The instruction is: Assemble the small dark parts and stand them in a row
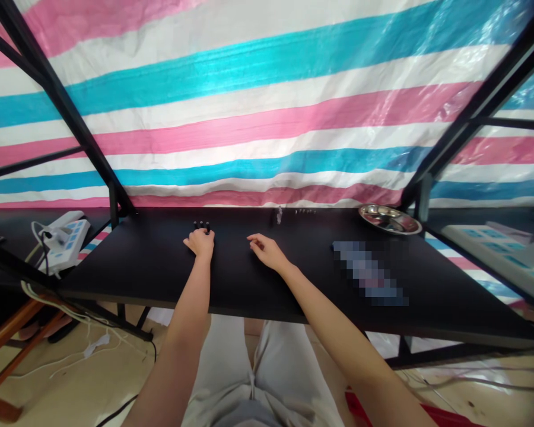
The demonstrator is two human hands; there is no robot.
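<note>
My left hand (199, 242) is low over the black table, its fingers closed around a small black cylinder (207, 227) that shows at the fingertips. Just beyond the knuckles stand more short black cylinders (200, 224) with light tops, partly hidden by the hand. My right hand (267, 251) hovers or rests over the middle of the table, fingers loosely bent and apart from the thumb, with nothing visible in them. Farther back is a small clear or silvery object (279, 214), and to its right a row of several tiny shiny pieces (305, 211).
A round metal plate (389, 220) lies at the table's back right. A blurred-out flat object (369, 274) is right of my right arm. Power strips (66, 243) with plugs stand at left. Black frame posts (66, 112) flank the black table (137, 267); a striped sheet (267, 118) hangs behind.
</note>
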